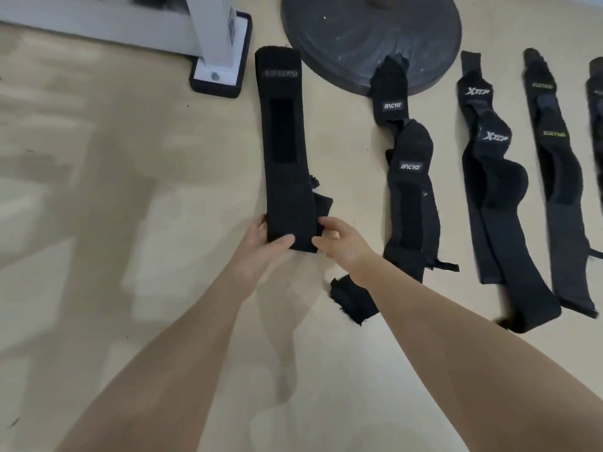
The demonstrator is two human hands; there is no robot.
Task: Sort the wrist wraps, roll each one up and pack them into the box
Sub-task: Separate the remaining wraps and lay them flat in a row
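Observation:
A long black wrist wrap [287, 151] lies flat on the pale floor, running away from me, with a grey logo at its far end. My left hand [264, 243] grips its near end from the left, thumb on top. My right hand [339, 243] pinches the same near end from the right. To the right lie more black wraps in pairs: the MCYO pair [409, 177], the XTEP pair [489, 177] and a pair with yellow lettering [554, 177]. The box is out of view.
A small black strap piece [352, 298] lies under my right forearm. A dark round weight plate [368, 37] lies on the floor at the back. A white frame foot with a black pad [222, 70] stands at the back left.

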